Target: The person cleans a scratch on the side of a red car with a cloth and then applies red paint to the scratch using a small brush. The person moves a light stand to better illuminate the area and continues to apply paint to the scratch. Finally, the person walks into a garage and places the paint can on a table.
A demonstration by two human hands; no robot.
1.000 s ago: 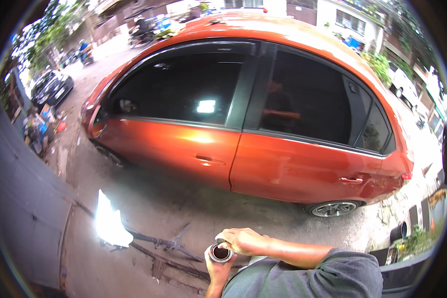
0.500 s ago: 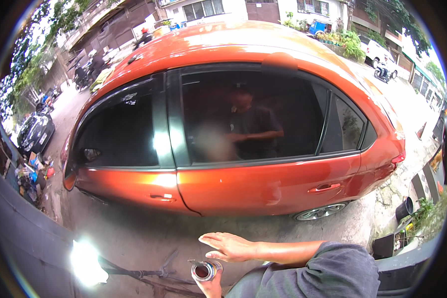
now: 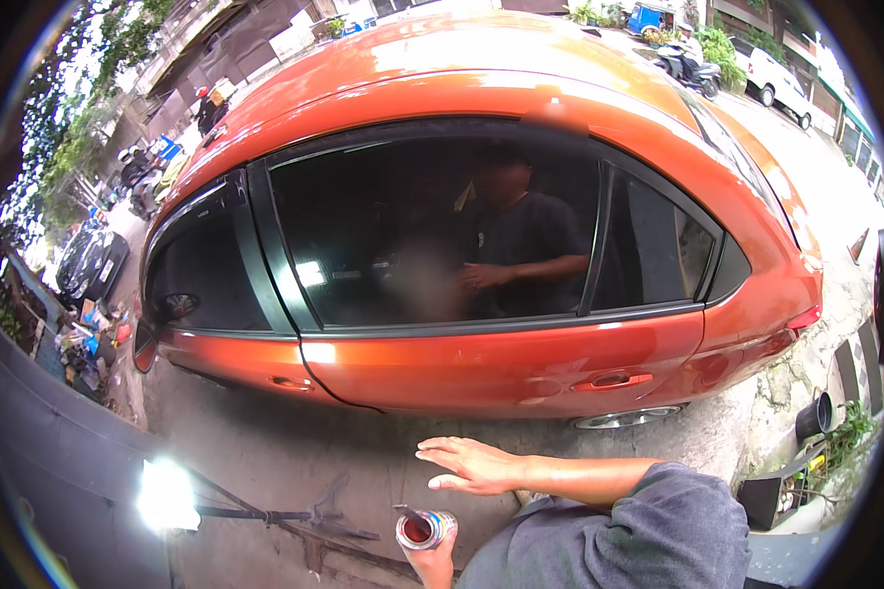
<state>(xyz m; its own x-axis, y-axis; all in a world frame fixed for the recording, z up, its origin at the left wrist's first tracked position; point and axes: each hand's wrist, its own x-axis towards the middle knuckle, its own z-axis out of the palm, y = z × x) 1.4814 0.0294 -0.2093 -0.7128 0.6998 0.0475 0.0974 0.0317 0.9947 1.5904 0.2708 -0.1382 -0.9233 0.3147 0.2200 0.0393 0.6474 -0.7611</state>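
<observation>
From here I see the left hand (image 3: pixel 432 565) curled around an open can (image 3: pixel 441 521), red-brown inside, below the right hand (image 3: pixel 474 467), which is flat, thumb apart, gripping nothing. I judge the can stiff, modestly heavy and spill-prone: best held low around its sides. Beyond stands an orange car (image 3: pixel 506 359).
</observation>
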